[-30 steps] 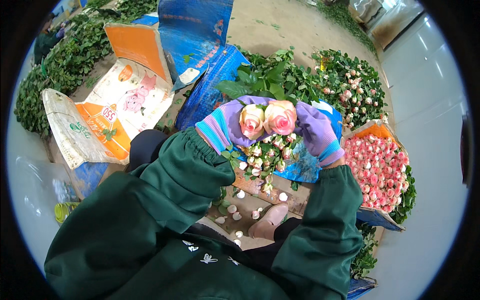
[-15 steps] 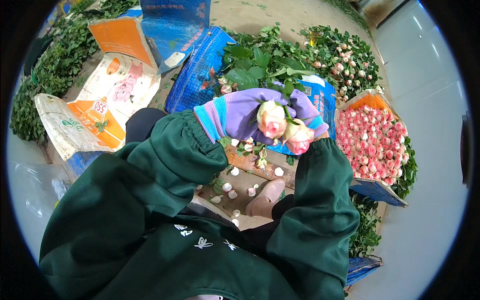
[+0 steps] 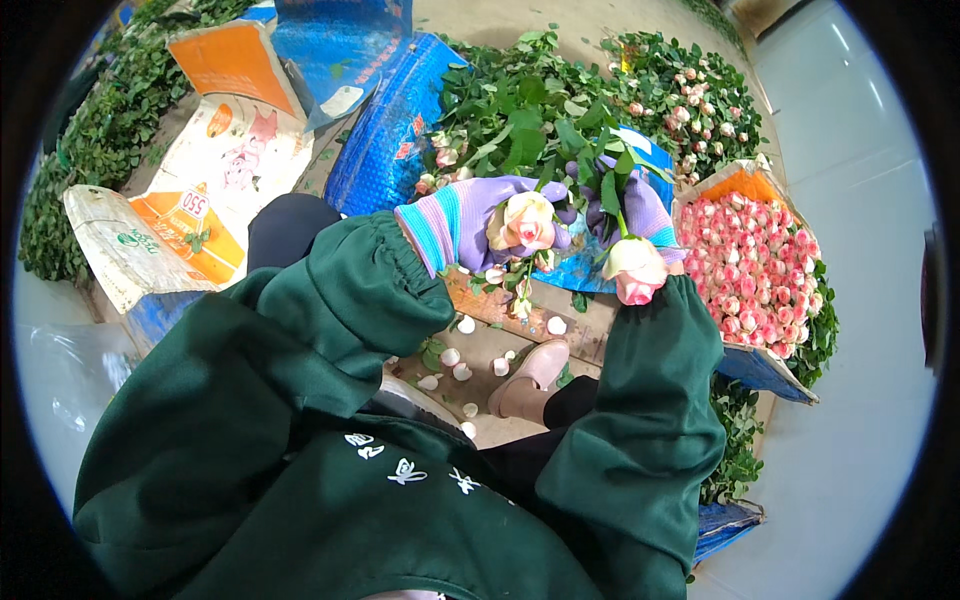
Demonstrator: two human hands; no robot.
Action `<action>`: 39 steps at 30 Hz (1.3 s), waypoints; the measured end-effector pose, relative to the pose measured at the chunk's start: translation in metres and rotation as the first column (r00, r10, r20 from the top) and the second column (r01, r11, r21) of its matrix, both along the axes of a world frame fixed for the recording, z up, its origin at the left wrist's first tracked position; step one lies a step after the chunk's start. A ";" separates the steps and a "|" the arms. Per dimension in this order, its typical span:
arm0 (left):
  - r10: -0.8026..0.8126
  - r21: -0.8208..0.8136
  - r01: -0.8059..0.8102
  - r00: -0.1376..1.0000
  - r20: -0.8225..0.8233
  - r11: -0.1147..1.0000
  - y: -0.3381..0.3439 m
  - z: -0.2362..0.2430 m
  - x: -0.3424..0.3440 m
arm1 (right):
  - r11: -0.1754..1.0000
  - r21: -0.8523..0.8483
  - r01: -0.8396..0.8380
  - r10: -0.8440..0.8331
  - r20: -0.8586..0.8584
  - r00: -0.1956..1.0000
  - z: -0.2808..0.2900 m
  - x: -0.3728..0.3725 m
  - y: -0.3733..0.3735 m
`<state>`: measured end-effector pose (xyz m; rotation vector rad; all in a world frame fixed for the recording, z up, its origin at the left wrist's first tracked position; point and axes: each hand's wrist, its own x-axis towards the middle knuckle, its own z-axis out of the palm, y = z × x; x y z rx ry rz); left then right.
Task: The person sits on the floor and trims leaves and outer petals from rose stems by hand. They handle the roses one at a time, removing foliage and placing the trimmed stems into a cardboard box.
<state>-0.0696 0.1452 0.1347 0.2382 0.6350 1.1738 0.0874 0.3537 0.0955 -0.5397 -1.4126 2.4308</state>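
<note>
Both my hands wear purple gloves with striped cuffs. My left hand (image 3: 485, 208) is closed round the stem of a pale pink-and-cream rose (image 3: 526, 222), whose bloom faces me. To its right, my right hand (image 3: 643, 205) grips a second, cream-pink rose (image 3: 634, 271), with the bloom hanging below the fingers and green leaves rising above. A gap separates the two hands. Beyond them a leafy heap of rose stems (image 3: 520, 110) lies on blue sheeting (image 3: 390, 130). Below my left hand a small drooping bud (image 3: 521, 300) shows.
At the right stands a cardboard-sided bundle of packed pink roses (image 3: 750, 265). More loose roses (image 3: 690, 115) lie behind it. Opened cardboard (image 3: 245, 150) spreads at the left, with leafy stems (image 3: 60, 220) beyond. Fallen petals (image 3: 461, 371) dot the floor by my shoe (image 3: 540, 370).
My hands have drawn apart, the right one moving rightward with its rose and the left slightly left. The two blooms, side by side before, are now separated.
</note>
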 end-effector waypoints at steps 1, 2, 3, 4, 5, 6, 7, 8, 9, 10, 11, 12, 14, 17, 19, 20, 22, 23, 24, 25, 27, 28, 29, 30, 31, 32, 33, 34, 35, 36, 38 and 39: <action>-0.060 0.098 0.055 0.997 0.051 0.994 0.002 -0.006 -0.001 | 0.999 -0.024 -0.033 0.033 0.003 0.999 0.004 0.002 -0.002; -0.123 0.194 0.102 0.988 0.094 0.976 0.003 -0.017 -0.003 | 0.992 0.112 -0.056 0.051 0.046 0.998 -0.002 0.002 0.002; -0.187 0.291 0.143 0.973 0.132 0.946 0.004 -0.028 -0.005 | 0.995 0.092 -0.026 0.024 0.031 0.999 -0.008 0.002 0.004; -0.040 0.511 0.276 0.905 -0.424 0.814 0.003 -0.029 -0.007 | 0.998 0.068 0.000 -0.001 0.019 1.000 -0.012 -0.002 0.000; 0.298 0.569 0.434 0.546 -0.783 0.699 0.001 -0.031 -0.008 | 0.999 0.044 0.025 -0.025 0.006 1.000 -0.014 -0.006 -0.004; 0.268 0.525 0.425 0.530 -0.804 0.737 0.001 -0.034 -0.009 | 0.997 0.066 0.035 -0.038 0.035 0.999 -0.015 -0.008 -0.007; 0.236 0.482 0.417 0.515 -0.824 0.771 0.002 -0.035 -0.008 | 0.992 0.122 0.024 -0.032 0.061 0.998 -0.013 -0.010 -0.007; 0.056 0.406 0.305 0.738 -0.673 0.861 0.004 -0.034 -0.005 | 0.984 0.177 0.010 -0.026 0.088 0.996 -0.011 -0.012 -0.008; 0.147 0.458 0.349 0.642 -0.752 0.818 0.002 -0.037 -0.008 | 0.973 0.230 -0.007 -0.020 0.115 0.993 -0.009 -0.014 -0.009; 0.240 0.501 0.408 0.541 -0.806 0.764 0.002 -0.032 -0.007 | 0.973 0.232 0.005 -0.030 0.106 0.994 -0.014 -0.012 -0.007; 0.338 0.530 0.470 0.435 -0.835 0.705 0.002 -0.028 -0.005 | 0.897 0.441 -0.027 -0.036 0.133 0.991 -0.021 -0.008 -0.001; 0.300 0.453 0.562 0.347 -0.888 0.691 0.003 -0.021 -0.007 | 0.769 0.637 -0.055 -0.065 0.163 0.984 -0.026 -0.005 0.003; 0.268 0.488 0.468 0.460 -0.847 0.737 -0.001 -0.024 -0.006 | 0.540 0.839 -0.071 -0.103 0.149 0.984 -0.026 -0.008 0.000; 0.239 0.515 0.407 0.561 -0.793 0.755 0.000 -0.031 -0.007 | 0.408 0.894 -0.186 -0.174 0.276 0.945 -0.005 -0.009 -0.017; 0.032 0.427 0.253 0.829 -0.558 0.868 0.002 -0.031 -0.007 | 0.300 0.935 -0.190 -0.176 0.250 0.952 0.001 -0.013 -0.027; -0.102 0.261 0.160 0.970 -0.222 0.952 0.003 -0.028 -0.006 | 0.373 0.921 -0.108 -0.135 0.169 0.976 -0.001 -0.013 -0.034; -0.105 0.310 0.182 0.963 -0.249 0.933 0.006 -0.045 -0.010 | 0.585 0.809 0.055 -0.015 -0.058 0.998 -0.003 -0.017 -0.049; 0.094 0.473 0.255 0.797 -0.597 0.843 0.007 -0.048 -0.011 | 0.723 0.690 0.034 -0.059 0.012 0.998 0.004 -0.020 -0.058; -0.001 0.374 0.198 0.884 -0.467 0.906 0.006 -0.051 -0.012 | 0.847 0.530 0.029 -0.096 0.099 0.990 0.012 -0.022 -0.068; -0.015 0.279 0.104 0.952 -0.307 0.955 0.006 -0.042 -0.005 | 0.902 0.430 0.037 -0.110 0.145 0.983 0.015 -0.022 -0.073; 0.091 0.035 -0.092 0.995 0.037 0.995 0.003 -0.022 0.010 | 0.925 0.380 0.009 -0.074 0.155 0.985 0.006 -0.021 -0.071; 0.062 0.073 -0.062 0.998 0.005 0.995 0.005 -0.021 0.010 | 0.920 0.391 -0.009 -0.052 0.145 0.988 -0.001 -0.020 -0.068; 0.034 0.041 -0.038 0.995 0.090 0.998 0.005 -0.019 0.011 | 0.916 0.401 -0.027 -0.031 0.136 0.990 -0.007 -0.019 -0.065; 0.009 0.007 -0.011 0.985 0.173 1.000 0.006 -0.018 0.013 | 0.963 0.270 -0.019 -0.041 0.213 0.976 -0.011 -0.014 -0.060; 0.002 0.040 -0.011 0.976 0.216 0.999 0.001 -0.019 0.009 | 0.991 0.132 -0.018 -0.020 0.281 0.960 -0.005 -0.020 -0.063; 0.230 0.498 -0.049 0.923 -0.310 0.866 0.001 -0.030 0.007 | 0.962 0.273 -0.029 -0.055 0.296 0.953 0.004 -0.027 -0.072; 0.270 0.529 -0.062 0.906 -0.326 0.847 0.000 -0.041 0.004 | 0.913 0.407 -0.039 -0.098 0.312 0.945 0.012 -0.034 -0.080; 0.298 0.563 -0.064 0.895 -0.333 0.824 0.001 -0.046 0.004 | 0.933 0.360 -0.010 -0.104 0.298 0.949 0.017 -0.035 -0.084; 0.074 0.177 -0.097 0.988 0.132 0.979 0.000 -0.032 0.009 | 0.951 0.307 0.033 -0.126 0.290 0.949 0.017 -0.029 -0.082; 0.120 -0.054 -0.116 0.991 0.067 0.992 0.005 -0.016 0.018 | 0.863 0.505 -0.011 -0.152 0.281 0.948 0.007 -0.019 -0.069; 0.120 -0.078 -0.112 0.987 0.106 0.991 0.002 -0.024 0.008 | 0.854 0.512 0.093 -0.274 0.289 0.917 0.027 -0.023 -0.073; 0.122 -0.092 -0.110 0.984 0.129 0.990 0.001 -0.031 0.003 | 0.817 0.573 0.066 -0.303 0.329 0.894 0.052 -0.023 -0.082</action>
